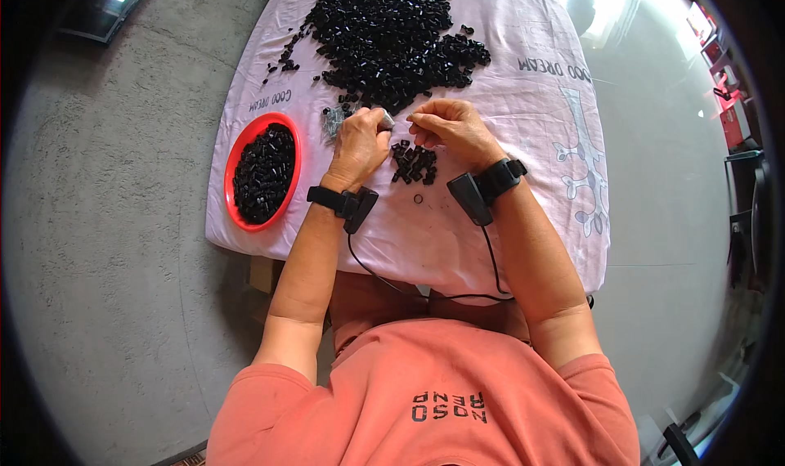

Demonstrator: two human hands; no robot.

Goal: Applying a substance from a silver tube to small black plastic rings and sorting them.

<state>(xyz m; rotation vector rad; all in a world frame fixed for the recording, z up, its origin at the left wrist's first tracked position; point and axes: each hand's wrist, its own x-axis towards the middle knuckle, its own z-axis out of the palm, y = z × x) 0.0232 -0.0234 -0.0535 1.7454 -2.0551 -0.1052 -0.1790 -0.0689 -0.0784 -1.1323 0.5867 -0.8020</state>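
Note:
Over the cloth-covered table, my left hand (pixel 358 149) is closed with its fingers curled. A pale grey bit (pixel 387 121) shows at its fingertips; whether it is a held part or a finger wrapping I cannot tell. Facing it a short gap away, my right hand (pixel 459 131) has thumb and forefinger pinched together, and whatever they hold is too small to name. Just below the hands lies a small cluster of black plastic pieces (pixel 414 163). Beside my left hand sits a little heap of thin grey pieces (pixel 333 123), partly hidden by that hand. One small dark ring (pixel 418 198) lies nearer me.
A large heap of black plastic pieces (pixel 392 41) spreads over the far part of the pink cloth (pixel 523 123). At the left edge stands a red oval basin (pixel 297 172) filled with similar black pieces. Cables run from both wrist-worn devices toward my lap.

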